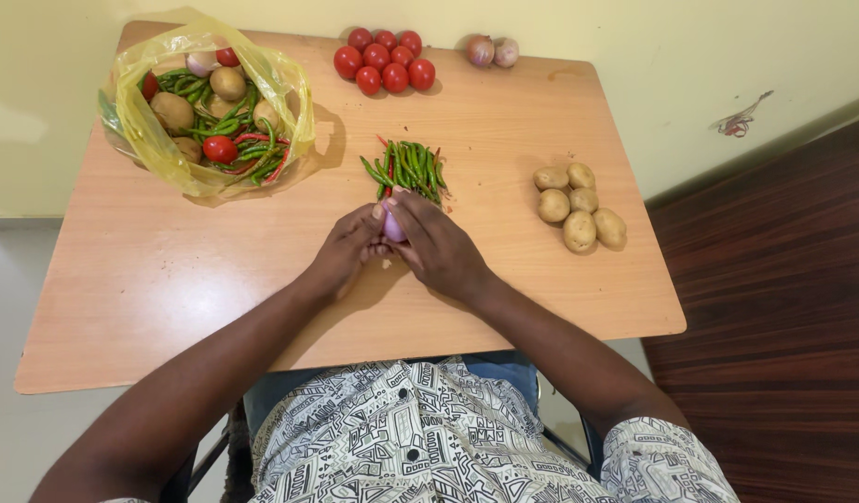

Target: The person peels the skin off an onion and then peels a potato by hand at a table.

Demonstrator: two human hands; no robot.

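**Hands closed on a small purple onion at centre frame**

Both hands meet at the middle of the wooden surface (169, 279). The left hand (344, 253) and right hand (439, 250) are clamped together around a small purple onion (393, 228), just below the pile of green chillies (406, 169). Peeling looks to be the step: best done with fingertips working the skin while the other hand steadies it, keeping clear of the chillies.
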